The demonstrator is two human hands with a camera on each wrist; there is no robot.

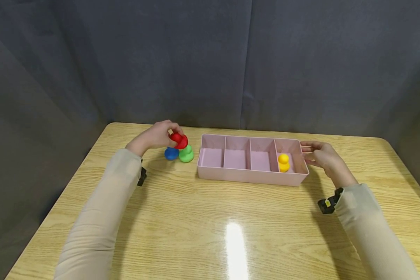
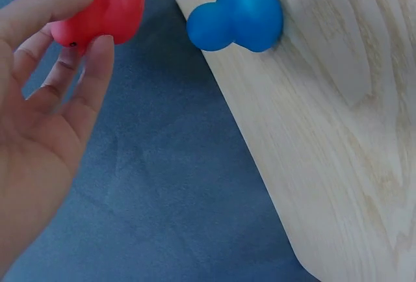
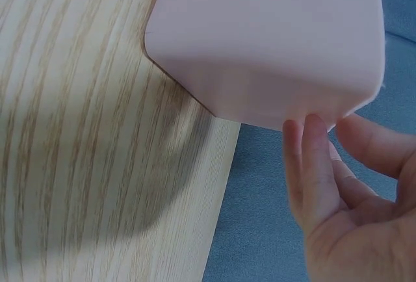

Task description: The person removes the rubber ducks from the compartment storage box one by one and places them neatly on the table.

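No readable text, labels or signs.

I see a blue toy and a green toy side by side, touching, on the wooden table, close to its far edge and toward the far left corner. A grey curtain hangs behind the far edge. A glare patch sits near the near edge.
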